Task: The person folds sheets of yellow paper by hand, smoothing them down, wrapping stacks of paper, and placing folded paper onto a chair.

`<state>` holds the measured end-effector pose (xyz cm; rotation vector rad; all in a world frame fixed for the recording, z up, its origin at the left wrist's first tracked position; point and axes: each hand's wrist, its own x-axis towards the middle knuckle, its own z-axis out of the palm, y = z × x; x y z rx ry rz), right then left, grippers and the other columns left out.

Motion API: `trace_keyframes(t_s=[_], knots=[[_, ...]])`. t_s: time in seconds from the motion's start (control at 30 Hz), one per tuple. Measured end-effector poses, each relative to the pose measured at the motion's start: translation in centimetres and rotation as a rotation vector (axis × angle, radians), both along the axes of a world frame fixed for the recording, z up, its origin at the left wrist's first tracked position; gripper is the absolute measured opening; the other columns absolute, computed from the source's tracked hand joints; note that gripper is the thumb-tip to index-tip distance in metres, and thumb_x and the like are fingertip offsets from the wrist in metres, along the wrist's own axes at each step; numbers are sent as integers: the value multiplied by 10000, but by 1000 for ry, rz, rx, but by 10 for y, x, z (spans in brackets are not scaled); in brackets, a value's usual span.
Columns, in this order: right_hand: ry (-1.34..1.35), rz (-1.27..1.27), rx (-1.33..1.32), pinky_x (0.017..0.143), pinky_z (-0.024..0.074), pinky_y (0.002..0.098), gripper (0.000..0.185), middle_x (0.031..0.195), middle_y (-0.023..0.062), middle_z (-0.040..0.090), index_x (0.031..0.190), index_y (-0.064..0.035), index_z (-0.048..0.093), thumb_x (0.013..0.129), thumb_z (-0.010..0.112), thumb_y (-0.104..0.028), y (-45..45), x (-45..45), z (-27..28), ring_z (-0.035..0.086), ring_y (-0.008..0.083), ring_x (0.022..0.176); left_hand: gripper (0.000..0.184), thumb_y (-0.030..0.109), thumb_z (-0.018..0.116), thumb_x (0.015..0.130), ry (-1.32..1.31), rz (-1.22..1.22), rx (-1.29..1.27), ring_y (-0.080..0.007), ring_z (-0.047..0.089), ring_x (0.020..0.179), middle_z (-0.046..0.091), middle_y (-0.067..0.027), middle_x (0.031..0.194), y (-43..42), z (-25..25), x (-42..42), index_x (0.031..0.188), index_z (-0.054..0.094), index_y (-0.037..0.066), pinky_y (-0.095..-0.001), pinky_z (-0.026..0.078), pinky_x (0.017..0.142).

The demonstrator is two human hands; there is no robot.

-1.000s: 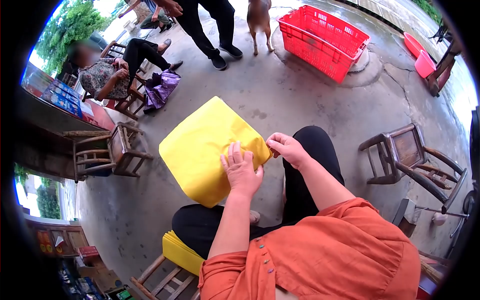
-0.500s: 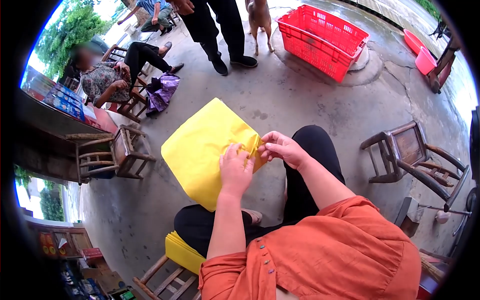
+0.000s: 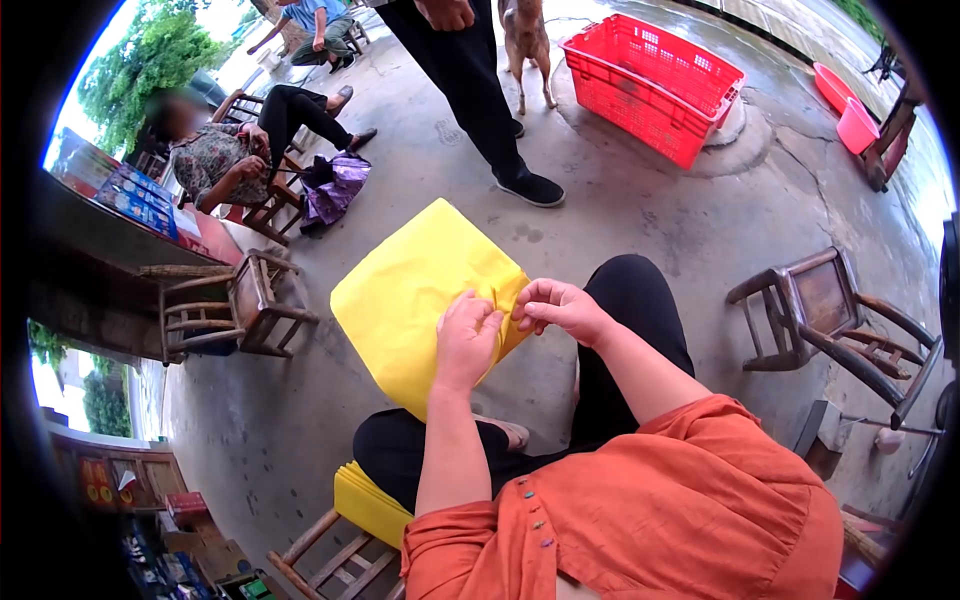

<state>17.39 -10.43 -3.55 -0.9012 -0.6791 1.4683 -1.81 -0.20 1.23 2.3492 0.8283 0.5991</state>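
The grey floor [image 3: 420,160] is spreading under everything. On it, a person in an orange top [image 3: 640,500] is sitting with bent knees in black trousers [image 3: 635,300]. A standing person [image 3: 460,80] is facing the camera wearer beyond, and a seated person [image 3: 215,165] is leaning back at the upper left. One wooden chair [image 3: 262,295] is standing on the left, and another chair [image 3: 815,295] is standing on the right. A red crate [image 3: 645,105] is sitting at the far side, a tan dog [image 3: 527,45] standing just beside it. The yellow sheet [image 3: 405,290] is slanting in front of the sitter's body, its lower corner lying by the left knee. A purple bag [image 3: 335,190] is slumping beside the seated person, and a stack of folded yellow sheets [image 3: 365,505] is resting on a slatted seat [image 3: 305,537] beside the left thigh. The hands are working close together without touching: the left hand [image 3: 465,340] is clamping the sheet near its right corner, where creases are gathering, and the right hand [image 3: 560,310] is pinching the edge there, thumb meeting fingers.
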Motion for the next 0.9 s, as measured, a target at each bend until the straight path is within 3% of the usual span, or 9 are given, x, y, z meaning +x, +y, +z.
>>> trace_keyframes(t_s=[0.17, 0.27, 0.33, 0.43, 0.57, 0.63, 0.7, 0.83, 0.9], knots=[[-6, 6, -8, 772, 526, 258, 263, 1063, 40, 723, 1180, -69, 589, 977, 696, -196, 1, -2, -7, 682, 103, 877, 86, 88, 689, 919, -112, 29, -68, -392, 605, 1173, 664, -137, 978, 1, -9, -1, 909, 628, 30, -445, 467, 990], [-37, -28, -7, 803, 531, 287, 302, 1128, 56, 703, 1204, -70, 568, 937, 702, -119, 1, -7, 1, 671, 133, 982, 75, 90, 696, 915, -134, 28, -92, -382, 615, 1156, 673, -120, 963, 2, -10, -2, 903, 646, 36, -445, 466, 989], [-864, -365, 134, 893, 527, 319, 417, 1248, 86, 645, 1257, -69, 533, 870, 684, -28, 0, -11, 16, 624, 179, 1140, 66, 93, 697, 911, -140, 21, -58, -375, 618, 1155, 680, -109, 975, 1, -9, -2, 916, 658, 39, -447, 467, 988], [-1137, -514, 374, 1000, 490, 331, 427, 1324, 106, 587, 1212, -63, 580, 804, 663, 32, 18, -8, 24, 565, 223, 1240, 78, 104, 710, 894, -122, 3, 42, -360, 609, 1176, 693, -87, 1010, -2, -15, 0, 943, 680, 52, -456, 459, 998], [-1179, -275, 486, 1067, 446, 334, 303, 1336, 108, 573, 1109, -52, 641, 821, 695, 25, 33, 7, -1, 575, 237, 1224, 190, 139, 760, 838, 10, -6, 114, -345, 561, 1264, 690, -92, 1146, -9, -9, -7, 1005, 703, 67, -475, 409, 1079], [-732, -331, 171, 1088, 421, 337, 190, 1301, 95, 601, 1015, -50, 667, 841, 721, 4, 28, 2, 4, 575, 237, 1212, 235, 155, 769, 820, -17, -16, 55, -333, 543, 1287, 677, -97, 1197, -15, 3, -18, 1032, 706, 75, -473, 374, 1114], [-671, -329, 164, 1083, 414, 323, 172, 1269, 79, 619, 1036, -51, 663, 876, 716, -20, 30, 4, 2, 576, 218, 1200, 281, 170, 779, 802, -39, -38, -11, -322, 526, 1310, 664, -102, 1249, -16, 12, -35, 1060, 708, 83, -471, 338, 1148], [-620, -338, 101, 1062, 418, 309, 131, 1226, 59, 627, 1055, -46, 668, 928, 695, -64, 33, 3, -1, 577, 188, 1161, 308, 90, 776, 799, 81, -31, 64, -326, 555, 1294, 656, -140, 1267, -8, 17, -82, 1087, 700, 14, -415, 420, 1104], [-595, -346, 82, 1058, 418, 308, 127, 1205, 51, 631, 1064, -46, 671, 944, 691, -82, 37, 1, -5, 579, 176, 1143, 261, 13, 746, 806, 20, 73, -146, -309, 614, 1219, 691, -142, 1186, -4, 21, -104, 1061, 695, -14, -379, 482, 1034]])
